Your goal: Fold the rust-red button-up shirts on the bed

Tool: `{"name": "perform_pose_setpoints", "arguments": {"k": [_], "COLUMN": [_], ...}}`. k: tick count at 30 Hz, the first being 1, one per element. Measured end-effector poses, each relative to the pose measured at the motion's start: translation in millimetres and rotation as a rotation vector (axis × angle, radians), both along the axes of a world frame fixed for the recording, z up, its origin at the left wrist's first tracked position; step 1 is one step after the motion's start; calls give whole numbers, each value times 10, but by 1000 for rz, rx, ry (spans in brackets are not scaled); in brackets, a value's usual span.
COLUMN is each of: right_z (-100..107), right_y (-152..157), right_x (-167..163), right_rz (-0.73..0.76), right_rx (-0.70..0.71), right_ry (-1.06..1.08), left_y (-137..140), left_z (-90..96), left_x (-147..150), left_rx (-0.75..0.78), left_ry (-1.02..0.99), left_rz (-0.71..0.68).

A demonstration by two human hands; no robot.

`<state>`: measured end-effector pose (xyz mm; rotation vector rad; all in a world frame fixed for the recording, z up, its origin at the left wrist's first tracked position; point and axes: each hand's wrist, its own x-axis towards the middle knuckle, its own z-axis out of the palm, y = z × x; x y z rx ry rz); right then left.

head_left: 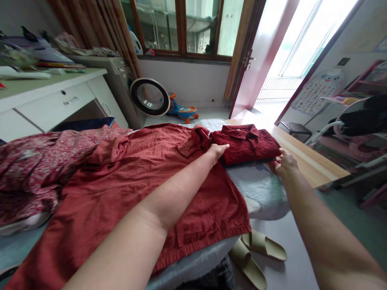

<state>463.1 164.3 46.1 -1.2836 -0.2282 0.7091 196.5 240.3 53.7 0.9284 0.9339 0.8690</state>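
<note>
A dark red shirt point(248, 146), folded into a flat bundle with its collar on top, lies at the right end of the padded surface. My left hand point(218, 151) grips its left edge, thumb on top and the other fingers hidden beneath. At its right corner my right hand point(284, 162) holds the edge, thumb above and fingers partly under it. Spread out to the left is a rust-red jacket point(130, 177) with a gathered hem, one sleeve point(196, 141) bunched close to my left hand. My left forearm crosses above this jacket.
Floral cloth point(30, 169) is heaped at the left. A wooden board point(305, 157) extends beyond the grey cover point(256, 185). Slippers point(256, 253) lie on the floor. Behind are a washing machine with its round door point(150, 97) open, a desk point(54, 86) and an open door point(256, 52).
</note>
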Motion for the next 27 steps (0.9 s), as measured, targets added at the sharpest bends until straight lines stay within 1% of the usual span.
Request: {"name": "perform_pose_setpoints", "arguments": {"k": [3,5,7,9,12,14,16,20,23,25,27], "right_z": [67,108,137,155,167,169,163,121,103,128,190], "right_y": [46,89,141,194,259,291,318,362,390,407,424], "right_x": [33,67,116,175,245,264,257,198,152,134,132], "right_rz": [20,60,103,149,201,226,233,210,223,223,215], "right_rx": [-152,-259,-329,-364,-360,-323,-251,-26,134,189,203], "right_ry": [-26,-42,-21,26,75,92,117,149,161,154,115], "left_y": [81,136,193,247,310,335,343,320,292,274,261], "left_z": [-66,-96,-116,-126,-131,-136,-146,-186,-213,-215,-195], "left_x": [31,54,76,97,125,141,158,206,248,276,310], "left_rx": [-96,-161,-219,-269,-332,-362,-372,-330,-272,-228,-184], "left_ry": [-24,-40,-55,-76,-112,-126,-140,-196,-241,-272,-310], "left_rz": [-19,-25,-27,-34,-59,-73,-75,-57,-27,-6,3]}}
